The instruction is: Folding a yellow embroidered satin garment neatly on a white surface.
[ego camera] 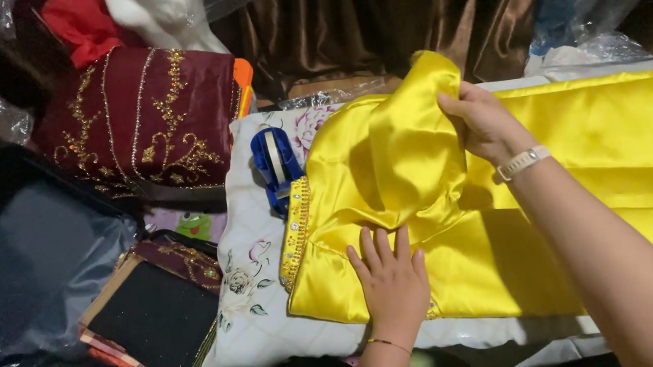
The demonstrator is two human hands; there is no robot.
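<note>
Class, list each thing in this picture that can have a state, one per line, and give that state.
Yellow garment: spread on the white pad, one part lifted and folded over.
Left hand: flat, pressing the garment.
Right hand: pinching the lifted fold.
Tape dispenser: lying on the pad, beside the garment's beaded edge.
Maroon cloth: folded, embroidered side up.
White pad: laid flat, mostly covered.

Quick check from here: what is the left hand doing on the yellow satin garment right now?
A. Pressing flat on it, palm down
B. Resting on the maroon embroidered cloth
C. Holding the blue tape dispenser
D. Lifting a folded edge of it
A: the left hand lies palm down with fingers spread on the yellow satin garment, while the right hand lifts a fold of it.
</note>
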